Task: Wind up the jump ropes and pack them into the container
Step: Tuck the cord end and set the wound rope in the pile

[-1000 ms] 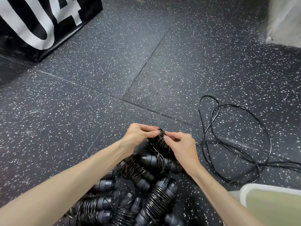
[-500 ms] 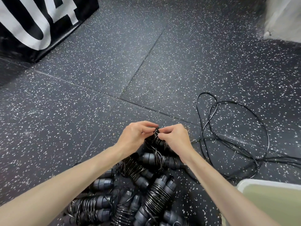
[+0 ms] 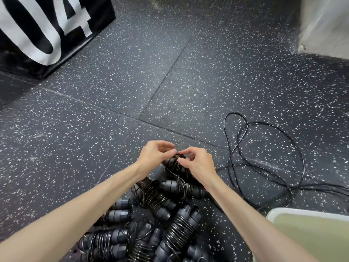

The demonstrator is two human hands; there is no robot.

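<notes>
Rubber floor [image 3: 113,103], dark grey with white flecks and laid in big tiles, fills most of the view. At the far left stands a black block [image 3: 47,31] with large white writing that reads "04", cut off by the frame edge. A pale wall [image 3: 324,25] shows at the far right corner. In the near right corner sits the container [image 3: 294,211], white-rimmed with a pale green inside.

A loose rope [image 3: 264,167] lies unwound on the floor in wide black loops, to the right of the hands and just beyond the container. Directly below the person's forearms lies a pile of wound ropes [image 3: 151,220], each with black cord coiled tightly round a pair of grey handles.

At the far end of that pile, one more rope bundle [image 3: 177,167] is lifted at a tilt between both hands. The left hand [image 3: 154,154] has its fingers curled, pinching the cord at the top of the bundle from the left. The right hand [image 3: 198,163] meets it from the right, thumb and forefinger pinching the same top end of cord, the other fingers curled against the coils. The fingertips of the two hands nearly touch.
</notes>
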